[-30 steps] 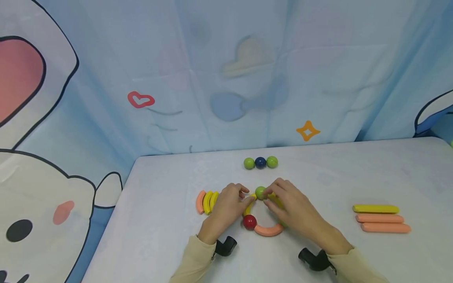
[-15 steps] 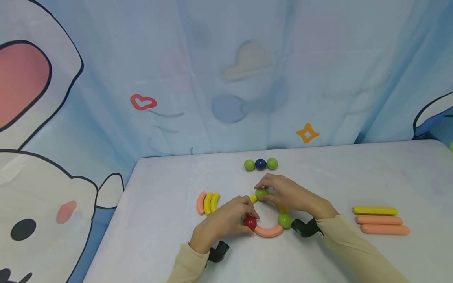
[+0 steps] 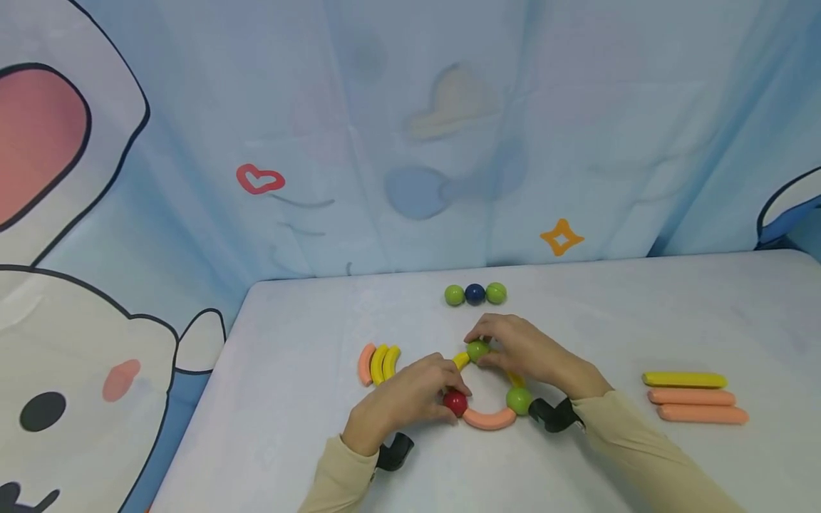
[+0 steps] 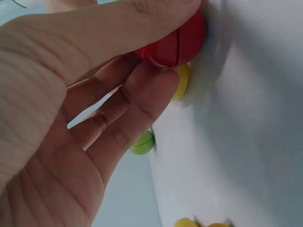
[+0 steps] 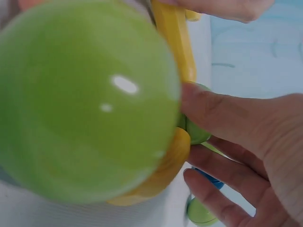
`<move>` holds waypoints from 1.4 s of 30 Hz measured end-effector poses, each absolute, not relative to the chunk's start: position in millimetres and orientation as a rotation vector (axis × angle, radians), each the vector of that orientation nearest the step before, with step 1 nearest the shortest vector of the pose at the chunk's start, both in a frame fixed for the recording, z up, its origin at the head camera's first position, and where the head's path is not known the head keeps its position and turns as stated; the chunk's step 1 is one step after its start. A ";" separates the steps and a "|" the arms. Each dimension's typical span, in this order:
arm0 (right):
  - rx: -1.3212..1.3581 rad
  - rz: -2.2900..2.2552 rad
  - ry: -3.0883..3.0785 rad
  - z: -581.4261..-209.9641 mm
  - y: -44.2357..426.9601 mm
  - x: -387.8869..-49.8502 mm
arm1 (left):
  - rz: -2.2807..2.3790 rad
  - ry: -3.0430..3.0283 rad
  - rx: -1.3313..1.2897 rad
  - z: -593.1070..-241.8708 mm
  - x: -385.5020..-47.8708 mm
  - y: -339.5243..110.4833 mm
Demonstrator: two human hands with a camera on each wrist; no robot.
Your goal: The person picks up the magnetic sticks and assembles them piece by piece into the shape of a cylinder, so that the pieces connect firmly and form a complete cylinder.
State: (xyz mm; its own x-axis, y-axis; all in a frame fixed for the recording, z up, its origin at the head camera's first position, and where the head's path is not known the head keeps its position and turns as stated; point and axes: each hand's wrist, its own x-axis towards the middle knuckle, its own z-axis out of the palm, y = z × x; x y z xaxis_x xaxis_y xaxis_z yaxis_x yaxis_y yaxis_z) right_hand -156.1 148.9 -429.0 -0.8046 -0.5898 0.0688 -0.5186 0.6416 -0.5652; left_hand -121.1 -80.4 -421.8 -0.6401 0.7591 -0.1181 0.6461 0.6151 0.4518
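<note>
One red ball, left of a salmon curved rod on the bench, was pinched in the left grip, one green ball, between yellow rods, in the right grip; both looked light, hard, slippery, best held at opposite sides.

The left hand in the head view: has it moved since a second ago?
Yes. Against the resting dark blue ball, the left hand has moved away, toward the picture's bottom, and now pinches the red ball.
</note>
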 end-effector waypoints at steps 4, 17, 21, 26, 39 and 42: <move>-0.913 -0.870 2.768 -431.7 149.9 -154.8 | 0.539 2.553 1.139 -421.2 -120.1 -81.2; -1.040 -0.908 2.635 -415.4 175.8 -130.0 | 0.524 2.587 1.127 -420.3 -122.3 -81.1; -1.055 -0.772 2.571 -411.9 185.9 -116.5 | 0.508 2.599 1.122 -419.5 -123.0 -81.9; -1.132 -0.658 2.618 -418.9 191.1 -104.8 | 0.503 2.598 1.131 -420.8 -123.2 -82.1; -1.164 -0.597 2.736 -429.9 188.5 -100.0 | 0.499 2.611 1.126 -421.3 -121.0 -83.3; -1.177 -0.604 2.756 -431.5 188.2 -99.3 | 0.512 2.618 1.129 -422.4 -120.9 -84.4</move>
